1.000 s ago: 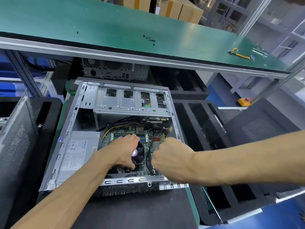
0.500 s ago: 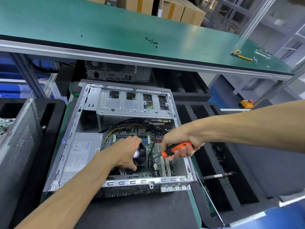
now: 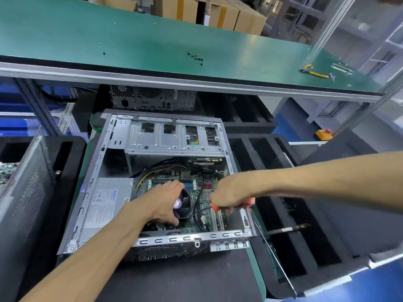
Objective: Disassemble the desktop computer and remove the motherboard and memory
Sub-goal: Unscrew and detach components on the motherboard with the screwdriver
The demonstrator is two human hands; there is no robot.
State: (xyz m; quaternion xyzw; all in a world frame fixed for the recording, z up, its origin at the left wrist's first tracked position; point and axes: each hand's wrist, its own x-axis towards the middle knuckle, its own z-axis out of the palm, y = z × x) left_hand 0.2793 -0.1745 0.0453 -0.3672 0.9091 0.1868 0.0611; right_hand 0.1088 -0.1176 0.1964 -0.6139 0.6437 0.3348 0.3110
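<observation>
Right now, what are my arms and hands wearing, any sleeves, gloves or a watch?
Nothing shows on them. The left hand and right hand are bare, with no gloves or rings visible. Both forearms are bare to the frame edge: no sleeves, watch or wrist strap in view.

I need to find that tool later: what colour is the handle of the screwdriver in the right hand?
Orange; the screwdriver handle shows under the right hand in the head view.
</observation>
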